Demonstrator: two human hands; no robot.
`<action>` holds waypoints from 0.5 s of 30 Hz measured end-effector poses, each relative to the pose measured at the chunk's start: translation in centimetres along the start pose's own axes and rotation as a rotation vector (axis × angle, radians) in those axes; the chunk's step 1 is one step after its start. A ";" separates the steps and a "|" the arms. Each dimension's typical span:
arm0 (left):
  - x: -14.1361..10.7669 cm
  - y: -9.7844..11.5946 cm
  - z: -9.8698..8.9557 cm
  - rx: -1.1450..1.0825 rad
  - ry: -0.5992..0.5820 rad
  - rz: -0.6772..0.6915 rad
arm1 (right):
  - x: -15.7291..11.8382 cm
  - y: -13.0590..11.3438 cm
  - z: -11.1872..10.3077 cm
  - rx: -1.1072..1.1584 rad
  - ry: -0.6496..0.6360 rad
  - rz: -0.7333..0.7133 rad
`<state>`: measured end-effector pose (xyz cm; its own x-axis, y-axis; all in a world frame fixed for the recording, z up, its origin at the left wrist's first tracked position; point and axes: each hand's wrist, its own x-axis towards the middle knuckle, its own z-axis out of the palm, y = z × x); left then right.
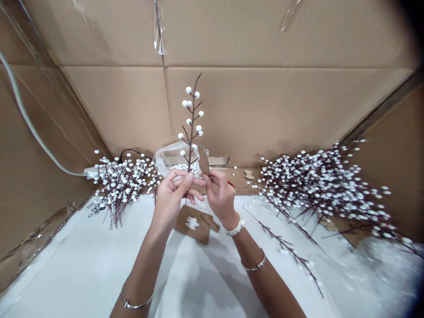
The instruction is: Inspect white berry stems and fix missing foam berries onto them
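Observation:
A brown twig with white berries [192, 115] stands upright at the centre, its lower stem pinched between the thumb and fingers of my left hand [175, 190]. Close beside it on the right is my right hand [221, 192], thumb and index finger pressed together. Whatever lies between those fingertips is too small to make out. Behind the hands, a clear plastic bag [160, 159] holds loose white berries. Below them, a piece of brown cardboard [195, 225] with a white patch lies on the white surface.
Berry twigs form a bunch [124, 181] at left and a larger pile [318, 181] at right. A single twig [285, 243] lies right of my forearm. Small black rings [94, 207], a white cable [29, 121] and crumpled plastic [380, 269] also show. Cardboard walls surround the surface.

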<state>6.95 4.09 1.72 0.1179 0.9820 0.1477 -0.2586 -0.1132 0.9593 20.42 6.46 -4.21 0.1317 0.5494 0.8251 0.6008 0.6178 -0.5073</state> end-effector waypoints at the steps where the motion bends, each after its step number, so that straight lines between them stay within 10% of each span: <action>1: 0.0 0.0 0.0 0.002 -0.001 0.002 | 0.0 0.0 0.0 -0.005 -0.007 0.000; 15: -0.1 0.3 0.2 -0.031 -0.013 0.001 | 0.1 0.1 0.1 -0.044 0.035 -0.134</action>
<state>7.05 3.90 2.00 0.1297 0.9798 0.1523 -0.2880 -0.1097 0.9513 20.40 6.67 -4.17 0.0744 0.4432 0.8933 0.6491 0.6585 -0.3808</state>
